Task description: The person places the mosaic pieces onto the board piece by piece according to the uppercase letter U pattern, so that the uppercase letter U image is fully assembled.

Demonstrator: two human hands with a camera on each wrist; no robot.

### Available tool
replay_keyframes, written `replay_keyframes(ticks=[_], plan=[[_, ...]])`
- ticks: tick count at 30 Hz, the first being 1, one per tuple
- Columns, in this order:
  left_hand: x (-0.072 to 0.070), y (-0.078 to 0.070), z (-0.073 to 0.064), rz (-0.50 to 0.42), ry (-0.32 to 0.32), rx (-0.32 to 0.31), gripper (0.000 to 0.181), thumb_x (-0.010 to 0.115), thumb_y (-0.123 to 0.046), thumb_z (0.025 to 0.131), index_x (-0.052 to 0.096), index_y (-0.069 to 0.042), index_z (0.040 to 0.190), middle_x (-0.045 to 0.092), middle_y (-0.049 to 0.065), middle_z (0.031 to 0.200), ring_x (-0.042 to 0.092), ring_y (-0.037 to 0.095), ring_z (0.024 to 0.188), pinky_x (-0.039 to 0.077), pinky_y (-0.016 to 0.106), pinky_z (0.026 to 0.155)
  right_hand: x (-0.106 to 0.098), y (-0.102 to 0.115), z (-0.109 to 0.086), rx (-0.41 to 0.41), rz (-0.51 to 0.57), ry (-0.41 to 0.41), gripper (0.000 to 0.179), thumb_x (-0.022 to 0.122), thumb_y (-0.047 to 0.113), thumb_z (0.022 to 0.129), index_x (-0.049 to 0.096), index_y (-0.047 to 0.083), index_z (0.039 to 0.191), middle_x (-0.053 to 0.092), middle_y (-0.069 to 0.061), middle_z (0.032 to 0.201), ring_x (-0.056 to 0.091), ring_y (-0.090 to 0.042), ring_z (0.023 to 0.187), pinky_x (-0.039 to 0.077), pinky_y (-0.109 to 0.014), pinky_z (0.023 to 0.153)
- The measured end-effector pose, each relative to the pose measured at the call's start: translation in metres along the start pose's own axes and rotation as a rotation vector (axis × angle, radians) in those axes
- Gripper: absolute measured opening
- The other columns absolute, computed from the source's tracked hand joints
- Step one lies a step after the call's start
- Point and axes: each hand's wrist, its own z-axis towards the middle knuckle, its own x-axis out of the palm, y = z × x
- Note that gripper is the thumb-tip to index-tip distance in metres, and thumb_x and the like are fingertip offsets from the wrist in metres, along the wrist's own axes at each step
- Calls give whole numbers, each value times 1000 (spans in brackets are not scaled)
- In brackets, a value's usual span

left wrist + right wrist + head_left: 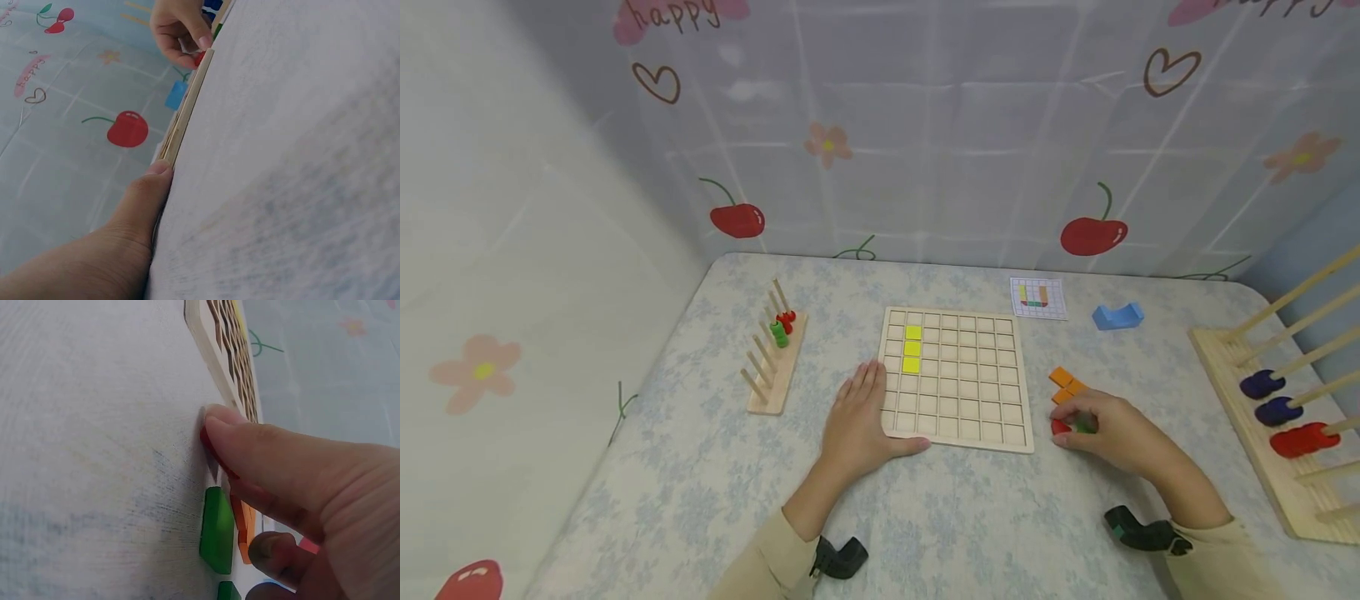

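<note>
While a small peg rack (781, 379) with red and green pieces (778, 335) stands leftmost on the tabletop (970, 517), the left hand (859, 417) lies with fingers straight against the left side of a wooden grid board (966, 387), thumb at its near edge. Three yellow tiles (912, 348) line up in the board's second column. Beyond the board, the right hand (1108, 425) pinches a red tile (1059, 427) near green tiles (217, 534) and orange tiles (1063, 383). Farthest right is a larger peg rack (1243, 408).

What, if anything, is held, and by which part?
The right hand pinches a red tile by opposite sides; the left hand merely rests against the board.
</note>
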Motion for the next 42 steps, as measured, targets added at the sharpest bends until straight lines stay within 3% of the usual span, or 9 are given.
replay_keyframes(ticks=[6,11,19,24,42], plan=[[-1,-1,0,2,20,-4,135,67,-84,65,11,-3,159,11,11,167,7,23,156,10,44,127,-3,0,0,-30,68,35,17,78,22,86,68,19,100,64,3,89,46,-7,67,42,-22,58],[-2,-1,0,9,22,-3,136,66,-84,66,11,-3,159,11,10,167,7,23,156,10,43,127,-5,-1,4,-34,115,9,12,74,23,89,68,19,99,65,0,91,46,-7,64,42,-23,55],[-2,-1,0,20,19,0,137,66,-85,65,11,-3,159,11,10,167,7,23,156,10,43,127,-4,8,21,-15,151,-6,15,72,29,91,70,19,103,65,-2,89,51,-10,72,44,-23,59],[-3,-1,1,17,27,-2,138,68,-84,63,10,-3,159,10,10,167,7,23,156,10,43,127,1,23,38,-32,174,21,9,71,29,92,70,23,99,67,0,92,47,-11,64,40,-24,53],[-1,0,1,12,13,7,138,67,-85,63,12,-3,159,13,11,167,9,24,156,13,45,126,41,96,97,-116,290,49,5,73,24,91,71,21,93,68,0,90,51,-17,64,44,-26,58]])
